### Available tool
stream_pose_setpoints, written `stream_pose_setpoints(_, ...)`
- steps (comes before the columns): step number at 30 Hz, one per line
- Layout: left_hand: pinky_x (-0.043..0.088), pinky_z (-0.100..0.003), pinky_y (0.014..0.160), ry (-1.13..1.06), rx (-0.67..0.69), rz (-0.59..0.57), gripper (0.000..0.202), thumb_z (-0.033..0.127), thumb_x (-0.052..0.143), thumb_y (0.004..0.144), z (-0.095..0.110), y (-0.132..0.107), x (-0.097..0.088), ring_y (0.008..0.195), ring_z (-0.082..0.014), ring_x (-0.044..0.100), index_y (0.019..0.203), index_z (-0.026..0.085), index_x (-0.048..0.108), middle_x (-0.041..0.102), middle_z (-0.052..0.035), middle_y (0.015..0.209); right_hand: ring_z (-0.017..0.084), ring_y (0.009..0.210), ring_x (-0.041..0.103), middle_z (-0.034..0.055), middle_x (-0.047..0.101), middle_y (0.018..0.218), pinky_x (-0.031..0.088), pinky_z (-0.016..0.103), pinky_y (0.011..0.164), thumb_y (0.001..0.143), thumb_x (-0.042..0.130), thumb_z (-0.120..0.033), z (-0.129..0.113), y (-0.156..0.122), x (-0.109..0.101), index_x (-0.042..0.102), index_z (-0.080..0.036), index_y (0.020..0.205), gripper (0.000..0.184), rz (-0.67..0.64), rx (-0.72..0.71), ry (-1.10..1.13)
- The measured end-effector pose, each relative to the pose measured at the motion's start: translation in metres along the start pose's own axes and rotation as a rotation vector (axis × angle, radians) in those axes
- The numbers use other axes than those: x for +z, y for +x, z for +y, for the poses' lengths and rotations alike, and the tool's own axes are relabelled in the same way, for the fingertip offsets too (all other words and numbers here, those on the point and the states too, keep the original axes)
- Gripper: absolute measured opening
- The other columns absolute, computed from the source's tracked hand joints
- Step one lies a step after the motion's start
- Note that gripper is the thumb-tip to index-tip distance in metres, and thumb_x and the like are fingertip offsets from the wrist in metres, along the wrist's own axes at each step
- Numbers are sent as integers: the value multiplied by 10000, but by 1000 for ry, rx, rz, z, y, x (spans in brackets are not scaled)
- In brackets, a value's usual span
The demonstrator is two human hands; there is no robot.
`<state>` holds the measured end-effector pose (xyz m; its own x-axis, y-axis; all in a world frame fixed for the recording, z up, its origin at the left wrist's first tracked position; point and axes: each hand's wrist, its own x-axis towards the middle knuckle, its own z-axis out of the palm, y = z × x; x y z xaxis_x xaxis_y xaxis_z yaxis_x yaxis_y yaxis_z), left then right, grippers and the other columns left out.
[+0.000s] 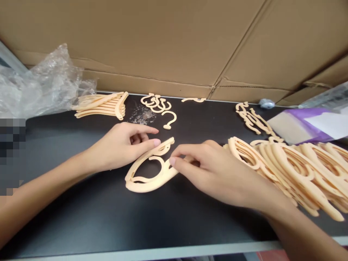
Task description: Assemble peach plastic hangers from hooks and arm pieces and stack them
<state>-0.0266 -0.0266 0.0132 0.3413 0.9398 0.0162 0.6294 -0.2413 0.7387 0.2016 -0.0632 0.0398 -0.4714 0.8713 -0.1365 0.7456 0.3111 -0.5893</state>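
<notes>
A cream plastic folding hanger (pixel 152 184) lies bent into a V in front of me on the black table. My right hand (pixel 206 170) pinches its nearer arm between thumb and fingers at the right end. Beside the other arm is my left hand (pixel 127 143), its index finger stretched out and thumb apart from it. The left thumb is at or just over that arm; whether it touches I cannot tell. Just beyond the left fingertips lies a loose cream hanger hook (pixel 172 117). More hooks (pixel 156 103) sit in a small heap behind it.
Stacked hanger arms (pixel 100 105) stand at the back left beside crumpled clear plastic (pixel 49 81). Many folded hangers (pixel 296 166) pile up at right. Loose parts (pixel 250 117) and a purple-white package (pixel 307 125) lie behind them. Cardboard (pixel 163 43) walls the back.
</notes>
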Motion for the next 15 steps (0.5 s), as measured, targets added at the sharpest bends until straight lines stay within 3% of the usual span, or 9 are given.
stream_pose_setpoints(5, 461, -258, 496, 89, 30, -64, 438, 619, 622, 865, 2, -2, -1, 582, -157, 598, 1070, 269, 787, 706, 4, 717, 165, 528, 506, 23, 652, 642, 230, 303, 549, 978, 531, -449, 0, 2, 7, 748, -263, 874, 304, 25, -1, -221)
stream_pose_setpoints(9, 520, -284, 578, 156, 57, -83, 556, 687, 639, 819, -1, -2, -10, 704, -181, 631, 1162, 263, 750, 722, -41, 922, 166, 549, 540, 19, 688, 708, 265, 304, 550, 974, 539, -519, 10, 7, 6, 740, -276, 956, 316, 97, 6, -214)
stream_pose_setpoints(12, 562, -310, 695, 208, 92, -189, 694, 713, 732, 728, -1, -7, -16, 889, -226, 654, 1286, 305, 673, 695, -51, 1080, 197, 677, 624, 13, 717, 816, 370, 315, 600, 958, 583, -496, 15, 7, 5, 713, -287, 1042, 260, 157, -15, -175)
stream_pose_setpoints(15, 579, -333, 800, 231, 115, -316, 901, 670, 843, 615, 3, -15, -17, 1030, -261, 646, 1400, 333, 554, 652, -48, 1203, 231, 937, 672, 37, 724, 1041, 485, 355, 796, 929, 647, -413, 14, 4, 3, 684, -262, 1100, 231, 179, -126, -116)
